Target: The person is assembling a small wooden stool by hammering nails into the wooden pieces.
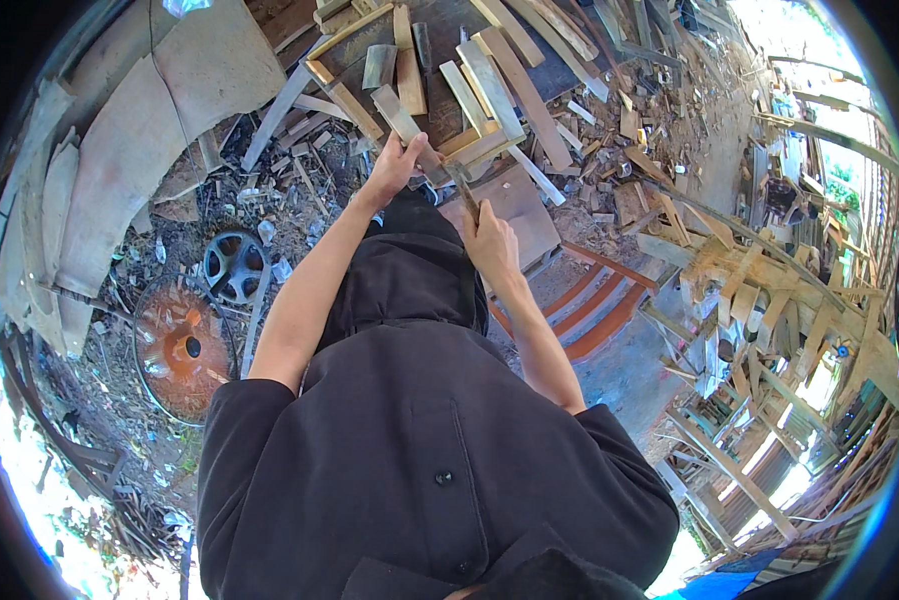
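Note:
My left hand (395, 170) is closed around a short wooden board (395, 112), which slants up and away over the work surface. My right hand (493, 242), to its right, grips the handle of what looks like a hammer (466, 192). The hammer's head end lies close to the near end of the board; whether they touch I cannot tell. Just beyond it are pale wood strips (493, 92) joined by a crosspiece (479, 148). More loose pieces, among them a brown plank (408, 60) and a short grey block (378, 67), lie on the dark tabletop (351, 66).
A reddish slatted chair (597, 312) stands to my right, near a brown panel (514, 215). To my left are a rusty round disc (181, 345) and a dark spoked wheel (236, 266). Wood scraps litter the ground; timber frames (759, 285) pile up at far right.

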`<state>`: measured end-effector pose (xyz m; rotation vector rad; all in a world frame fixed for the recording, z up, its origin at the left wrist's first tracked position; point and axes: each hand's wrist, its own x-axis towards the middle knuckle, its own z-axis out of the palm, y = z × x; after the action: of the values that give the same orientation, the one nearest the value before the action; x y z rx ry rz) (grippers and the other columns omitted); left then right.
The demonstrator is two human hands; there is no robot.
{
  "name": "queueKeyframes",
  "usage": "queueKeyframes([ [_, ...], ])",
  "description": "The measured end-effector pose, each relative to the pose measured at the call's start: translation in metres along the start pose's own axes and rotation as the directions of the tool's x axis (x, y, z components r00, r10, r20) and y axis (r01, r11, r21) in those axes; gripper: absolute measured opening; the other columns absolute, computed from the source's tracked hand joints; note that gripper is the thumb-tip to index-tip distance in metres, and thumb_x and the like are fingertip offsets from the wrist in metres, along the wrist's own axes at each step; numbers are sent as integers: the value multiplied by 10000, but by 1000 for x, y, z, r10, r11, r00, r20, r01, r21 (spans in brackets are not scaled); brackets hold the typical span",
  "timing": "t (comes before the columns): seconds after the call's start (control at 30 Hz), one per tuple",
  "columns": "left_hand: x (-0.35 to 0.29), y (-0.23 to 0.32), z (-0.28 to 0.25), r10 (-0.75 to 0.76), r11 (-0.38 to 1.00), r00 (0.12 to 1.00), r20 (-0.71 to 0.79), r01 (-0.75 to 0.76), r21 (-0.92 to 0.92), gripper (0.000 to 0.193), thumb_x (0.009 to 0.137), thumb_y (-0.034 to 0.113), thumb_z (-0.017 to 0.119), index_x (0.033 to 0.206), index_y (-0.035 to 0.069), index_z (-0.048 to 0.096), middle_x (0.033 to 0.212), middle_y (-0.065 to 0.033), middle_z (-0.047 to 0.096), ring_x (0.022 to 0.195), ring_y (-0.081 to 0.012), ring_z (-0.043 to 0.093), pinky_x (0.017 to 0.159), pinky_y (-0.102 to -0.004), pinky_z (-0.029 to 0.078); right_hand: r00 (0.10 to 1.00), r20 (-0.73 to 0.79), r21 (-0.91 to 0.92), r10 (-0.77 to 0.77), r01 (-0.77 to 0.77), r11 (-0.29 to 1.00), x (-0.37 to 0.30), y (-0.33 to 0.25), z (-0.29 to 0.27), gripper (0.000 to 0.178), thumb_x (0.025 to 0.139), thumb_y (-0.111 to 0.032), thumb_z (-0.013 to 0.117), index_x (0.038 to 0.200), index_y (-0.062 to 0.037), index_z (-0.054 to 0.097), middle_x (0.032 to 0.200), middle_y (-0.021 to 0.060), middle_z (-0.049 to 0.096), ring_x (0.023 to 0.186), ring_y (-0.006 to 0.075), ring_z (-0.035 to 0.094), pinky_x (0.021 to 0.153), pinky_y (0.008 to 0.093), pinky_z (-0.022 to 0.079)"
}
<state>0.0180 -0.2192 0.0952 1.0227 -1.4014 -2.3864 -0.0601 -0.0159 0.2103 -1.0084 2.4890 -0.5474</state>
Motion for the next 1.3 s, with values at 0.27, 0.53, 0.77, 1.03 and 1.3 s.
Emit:
queueKeyframes([
  [0.27, -3, 9, 4, 21, 1000, 999, 35, -21, 10, 444, 1066, 411, 505, 1304, 45, 426, 1113, -105, 719, 1041, -197, 691, 859, -353, 551, 996, -86, 97, -40, 48, 994, 3, -9, -1, 304, 1025, -298, 555, 1000, 2, 509, 690, 306, 627, 679, 501, 643, 607, 577, 496],
  [0.53, -2, 14, 2, 27, 997, 999, 36, -30, 67, 423, 1074, 405, 487, 1302, 61, 396, 1111, -89, 726, 1046, -180, 684, 861, -354, 540, 1000, -24, 123, -9, 12, 992, -1, -6, -2, 310, 1028, -289, 551, 977, 12, 496, 737, 329, 615, 732, 526, 626, 626, 578, 462],
  [0.77, -2, 11, 3, 1, 999, 998, 66, -3, 33, 415, 1076, 396, 480, 1306, 62, 392, 1113, -92, 732, 1048, -182, 687, 868, -352, 532, 996, -23, 134, 82, -78, 988, 0, -20, -17, 324, 1029, -305, 552, 1001, 16, 507, 742, 329, 620, 729, 522, 628, 626, 573, 465],
  [1.03, 2, 4, 0, 34, 999, 997, 66, -34, 0, 416, 1074, 355, 504, 1323, 43, 384, 1123, -120, 710, 1058, -218, 687, 865, -374, 568, 997, -43, 96, 58, -54, 994, -2, -9, -6, 322, 1022, -315, 551, 994, 3, 507, 700, 307, 630, 685, 506, 638, 616, 590, 487],
  [1.3, -7, 15, 9, 0, 1000, 998, 65, 0, -7, 421, 1074, 341, 505, 1337, 45, 360, 1147, -122, 686, 1072, -221, 681, 862, -388, 584, 995, -5, 78, 98, -97, 992, -1, -18, -8, 340, 1029, -336, 530, 995, 1, 505, 722, 313, 640, 715, 515, 643, 631, 597, 494],
])
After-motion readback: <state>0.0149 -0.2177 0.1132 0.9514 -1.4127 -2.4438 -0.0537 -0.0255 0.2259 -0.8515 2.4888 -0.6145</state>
